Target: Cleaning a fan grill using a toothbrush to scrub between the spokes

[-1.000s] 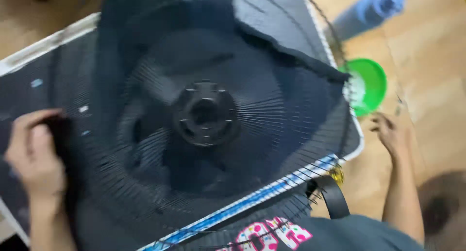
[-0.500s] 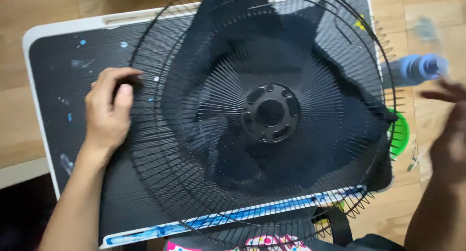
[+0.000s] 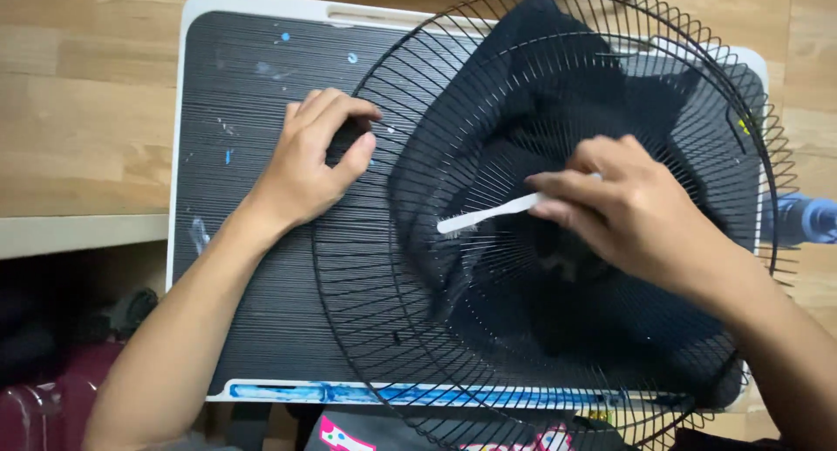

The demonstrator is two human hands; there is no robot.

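Across the middle of the view lies a black wire fan guard (image 3: 558,329), its round rim overhanging the lap desk (image 3: 261,311) at 12, 3 and 6 o'clock, so that only the desk's 9 o'clock third shows bare, a ribbed black top flecked with pale and blue paint. Under the guard a dark cloth (image 3: 540,85) spreads from the hub outward toward 12 and 4 o'clock. Open room for moving is mostly at 9 o'clock: the bare desk strip, then the white desk edge, then wooden floor (image 3: 78,111) beyond it toward 9 and 11 o'clock. At 3 o'clock a blue bottle (image 3: 806,220) lies just outside the rim, partly cut off by the frame. At 7 o'clock the floor drops into a dark space with dim, unclear items. The left hand (image 3: 309,168) rests at the guard's 9 o'clock rim, fingers curled together and pinched on the outer wires, thumb against them. The right hand (image 3: 632,211) hovers over the hub, fingers closed on a white toothbrush (image 3: 488,214) whose head points toward 9 o'clock and touches the radial wires just left of the hub. Between the 2 hands the spokes are uncovered.
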